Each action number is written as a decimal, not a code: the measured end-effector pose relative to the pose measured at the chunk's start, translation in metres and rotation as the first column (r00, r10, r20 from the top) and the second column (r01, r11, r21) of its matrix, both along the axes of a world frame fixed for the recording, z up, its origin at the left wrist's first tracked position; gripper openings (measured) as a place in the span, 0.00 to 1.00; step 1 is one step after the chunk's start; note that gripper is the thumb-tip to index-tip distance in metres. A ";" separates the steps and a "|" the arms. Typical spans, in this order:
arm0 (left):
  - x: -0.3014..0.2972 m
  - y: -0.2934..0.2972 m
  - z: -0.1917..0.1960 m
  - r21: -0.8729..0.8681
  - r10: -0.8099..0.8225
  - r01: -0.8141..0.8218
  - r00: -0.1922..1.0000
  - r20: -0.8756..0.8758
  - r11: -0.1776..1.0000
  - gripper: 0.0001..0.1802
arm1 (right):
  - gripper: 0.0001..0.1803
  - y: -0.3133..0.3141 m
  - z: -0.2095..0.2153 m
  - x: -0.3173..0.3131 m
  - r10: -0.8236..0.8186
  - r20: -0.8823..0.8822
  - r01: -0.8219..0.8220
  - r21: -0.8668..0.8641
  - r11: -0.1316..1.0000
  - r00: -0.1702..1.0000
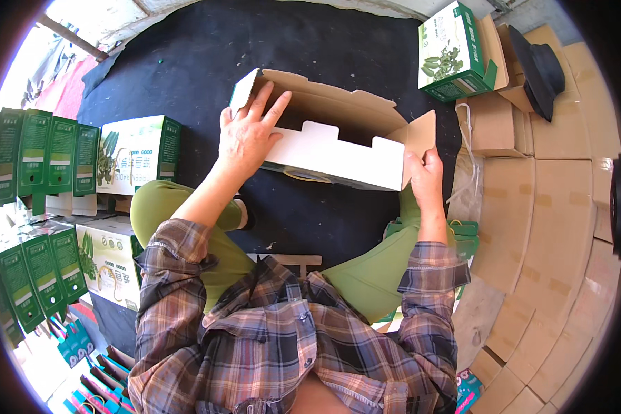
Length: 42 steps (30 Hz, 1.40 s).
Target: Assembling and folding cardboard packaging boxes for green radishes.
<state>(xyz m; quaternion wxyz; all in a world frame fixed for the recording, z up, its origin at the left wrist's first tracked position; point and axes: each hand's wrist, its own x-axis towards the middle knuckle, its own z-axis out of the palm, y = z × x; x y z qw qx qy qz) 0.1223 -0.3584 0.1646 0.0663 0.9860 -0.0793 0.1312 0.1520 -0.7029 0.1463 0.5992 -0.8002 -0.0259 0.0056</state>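
A half-folded carton (338, 138), white outside and brown inside, lies open on a black mat (207, 62) in front of my knees. My left hand (247, 134) presses flat on its left end, fingers spread over the white front panel and the end flap. My right hand (426, 178) pinches the right end flap at the carton's front corner. The carton's inside looks bare.
Finished green-and-white boxes (134, 153) stand in rows at my left, with flat green sleeves (34, 155) beside them. Another green-and-white box (454, 52) sits at the back right on brown cartons (490, 124). Flattened brown cardboard (552, 228) covers the floor at right. A black hat (539, 69) lies there.
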 end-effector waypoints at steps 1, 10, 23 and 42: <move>0.000 -0.002 0.000 0.020 0.017 -0.016 1.000 -0.020 1.000 0.44 | 0.21 0.000 0.000 0.000 -0.005 -0.001 0.005 -0.006 1.000 1.000; -0.001 0.001 -0.004 0.065 0.034 -0.030 0.998 -0.056 0.997 0.50 | 0.30 0.021 0.018 0.000 0.276 0.345 -0.070 -0.507 0.859 0.897; -0.004 0.002 -0.005 0.049 0.020 -0.019 0.999 -0.027 0.999 0.51 | 0.32 0.051 0.036 0.011 0.242 0.430 -0.032 -0.439 0.898 0.870; -0.009 0.019 -0.011 -0.040 -0.348 0.351 0.936 0.056 0.936 0.17 | 0.35 0.055 0.013 0.016 0.221 0.241 0.047 -0.769 0.638 0.945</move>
